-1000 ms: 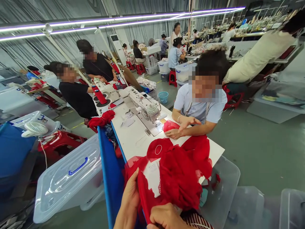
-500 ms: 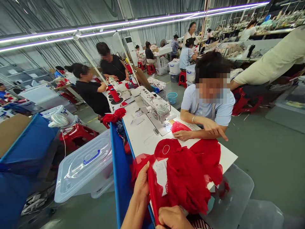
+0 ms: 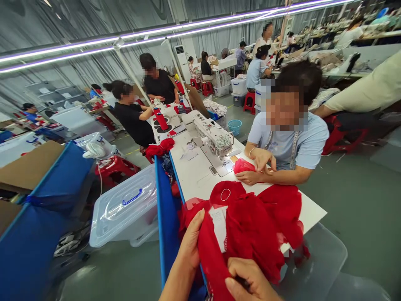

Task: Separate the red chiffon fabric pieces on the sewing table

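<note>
Table edge, right hand point(image 3: 250, 282) cropped

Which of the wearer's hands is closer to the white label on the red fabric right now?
Left. The left hand grips the red fabric just beside the white label. The right hand pinches the same fabric lower down, farther below the label.

I note the fabric heap point(image 3: 250, 225) lower centre on the table point(image 3: 194, 175), sewing machine point(image 3: 213, 136) behind it, lidded bin point(image 3: 125, 209) left.
</note>
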Demonstrator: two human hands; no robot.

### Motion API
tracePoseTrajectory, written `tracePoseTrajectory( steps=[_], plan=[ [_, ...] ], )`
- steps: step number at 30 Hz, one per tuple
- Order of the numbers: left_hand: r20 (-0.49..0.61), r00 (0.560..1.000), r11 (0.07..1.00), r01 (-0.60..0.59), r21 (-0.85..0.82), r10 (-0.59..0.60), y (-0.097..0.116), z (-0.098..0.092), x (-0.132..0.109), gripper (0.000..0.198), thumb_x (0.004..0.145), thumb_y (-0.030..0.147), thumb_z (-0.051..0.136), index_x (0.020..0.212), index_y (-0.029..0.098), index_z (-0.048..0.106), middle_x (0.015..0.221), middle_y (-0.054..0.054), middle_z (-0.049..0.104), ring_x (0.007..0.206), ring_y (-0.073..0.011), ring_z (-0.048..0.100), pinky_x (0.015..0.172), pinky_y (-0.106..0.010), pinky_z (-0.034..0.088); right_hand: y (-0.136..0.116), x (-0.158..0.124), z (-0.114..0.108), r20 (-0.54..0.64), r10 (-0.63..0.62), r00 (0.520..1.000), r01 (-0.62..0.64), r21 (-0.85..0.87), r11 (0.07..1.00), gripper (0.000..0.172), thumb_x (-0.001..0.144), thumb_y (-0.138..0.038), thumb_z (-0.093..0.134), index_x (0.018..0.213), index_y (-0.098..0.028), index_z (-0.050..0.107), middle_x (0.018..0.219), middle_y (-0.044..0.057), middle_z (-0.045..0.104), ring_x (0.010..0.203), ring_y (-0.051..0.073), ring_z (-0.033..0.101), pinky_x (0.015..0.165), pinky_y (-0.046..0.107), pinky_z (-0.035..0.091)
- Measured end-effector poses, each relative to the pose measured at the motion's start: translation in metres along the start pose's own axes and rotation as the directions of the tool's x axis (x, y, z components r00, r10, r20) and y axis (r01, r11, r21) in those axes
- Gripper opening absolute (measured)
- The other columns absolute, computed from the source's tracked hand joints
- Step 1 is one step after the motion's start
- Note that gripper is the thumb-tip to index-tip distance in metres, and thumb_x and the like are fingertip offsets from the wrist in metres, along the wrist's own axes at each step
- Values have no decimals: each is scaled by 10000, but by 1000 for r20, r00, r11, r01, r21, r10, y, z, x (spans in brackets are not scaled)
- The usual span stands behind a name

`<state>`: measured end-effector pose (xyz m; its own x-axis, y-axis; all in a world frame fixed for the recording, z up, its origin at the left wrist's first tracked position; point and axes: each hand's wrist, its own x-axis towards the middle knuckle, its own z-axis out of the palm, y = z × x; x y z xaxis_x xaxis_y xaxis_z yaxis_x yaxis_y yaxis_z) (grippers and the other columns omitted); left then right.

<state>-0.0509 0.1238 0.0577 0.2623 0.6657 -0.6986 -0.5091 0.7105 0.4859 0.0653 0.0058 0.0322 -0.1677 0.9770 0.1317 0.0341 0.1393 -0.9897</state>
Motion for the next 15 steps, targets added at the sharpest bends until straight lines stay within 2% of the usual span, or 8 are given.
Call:
tracePoseTrajectory(
  steps=[2,4,6,8,10,11,13,15],
  plan=[
    [122,991,995,-62,81,52,1,0,-8,184,735,250,744,863,154,653,749,-31,709,674,-174,666,697,-278,531,0,-6,-8,-25,102,994,-101,44,994,334,890,-526,471,746,-224,461,639,-49,373,561,112,363,526,240,308],
    [222,972,976,-120,179,79,2,1,-14,231,686,314,791,763,157,640,697,-10,680,619,-138,616,651,-243,493,7,-8,-12,-155,188,970,-175,93,980,313,872,-508,530,1024,-235,545,695,-39,455,597,130,447,565,244,377],
    [293,951,937,-189,293,100,3,3,-19,295,664,374,802,671,153,607,618,20,617,552,-89,524,577,-197,419,16,-5,-14,-364,185,913,-154,113,982,445,842,-489,595,1206,-247,507,859,12,569,769,171,555,707,270,449],
    [389,915,843,-293,452,109,2,7,-27,323,690,417,773,637,145,608,592,29,569,544,-71,453,549,-186,354,21,3,-16,-475,111,873,-70,103,992,553,785,-482,674,1258,-265,487,1156,72,587,1057,219,553,898,306,436],
    [503,860,657,-430,620,88,0,14,-38,282,748,395,721,647,140,652,611,11,576,584,-88,453,576,-204,344,19,11,-21,-439,80,895,-35,111,993,681,708,-480,751,1295,-282,467,1336,82,525,1210,249,491,986,332,407],
    [547,834,550,-491,675,74,-1,17,-43,251,774,364,695,658,142,675,632,-3,596,610,-101,470,601,-216,352,15,14,-24,-367,89,926,-49,116,992,697,681,-474,775,1284,-279,487,1326,82,544,1199,258,508,976,340,423],
    [583,809,395,-559,729,68,-1,22,-52,191,797,312,666,697,154,708,687,-26,637,662,-128,509,649,-234,371,2,17,-32,-179,129,975,-113,98,989,532,694,-461,765,1153,-244,604,1139,74,653,1034,259,601,880,344,485],
    [575,811,376,-569,731,109,2,22,-55,157,760,323,708,790,169,719,740,-27,646,695,-137,514,662,-235,375,-12,13,-38,-28,157,987,-154,73,985,298,770,-463,689,933,-214,695,888,58,695,838,240,635,773,341,516]
  ],
)
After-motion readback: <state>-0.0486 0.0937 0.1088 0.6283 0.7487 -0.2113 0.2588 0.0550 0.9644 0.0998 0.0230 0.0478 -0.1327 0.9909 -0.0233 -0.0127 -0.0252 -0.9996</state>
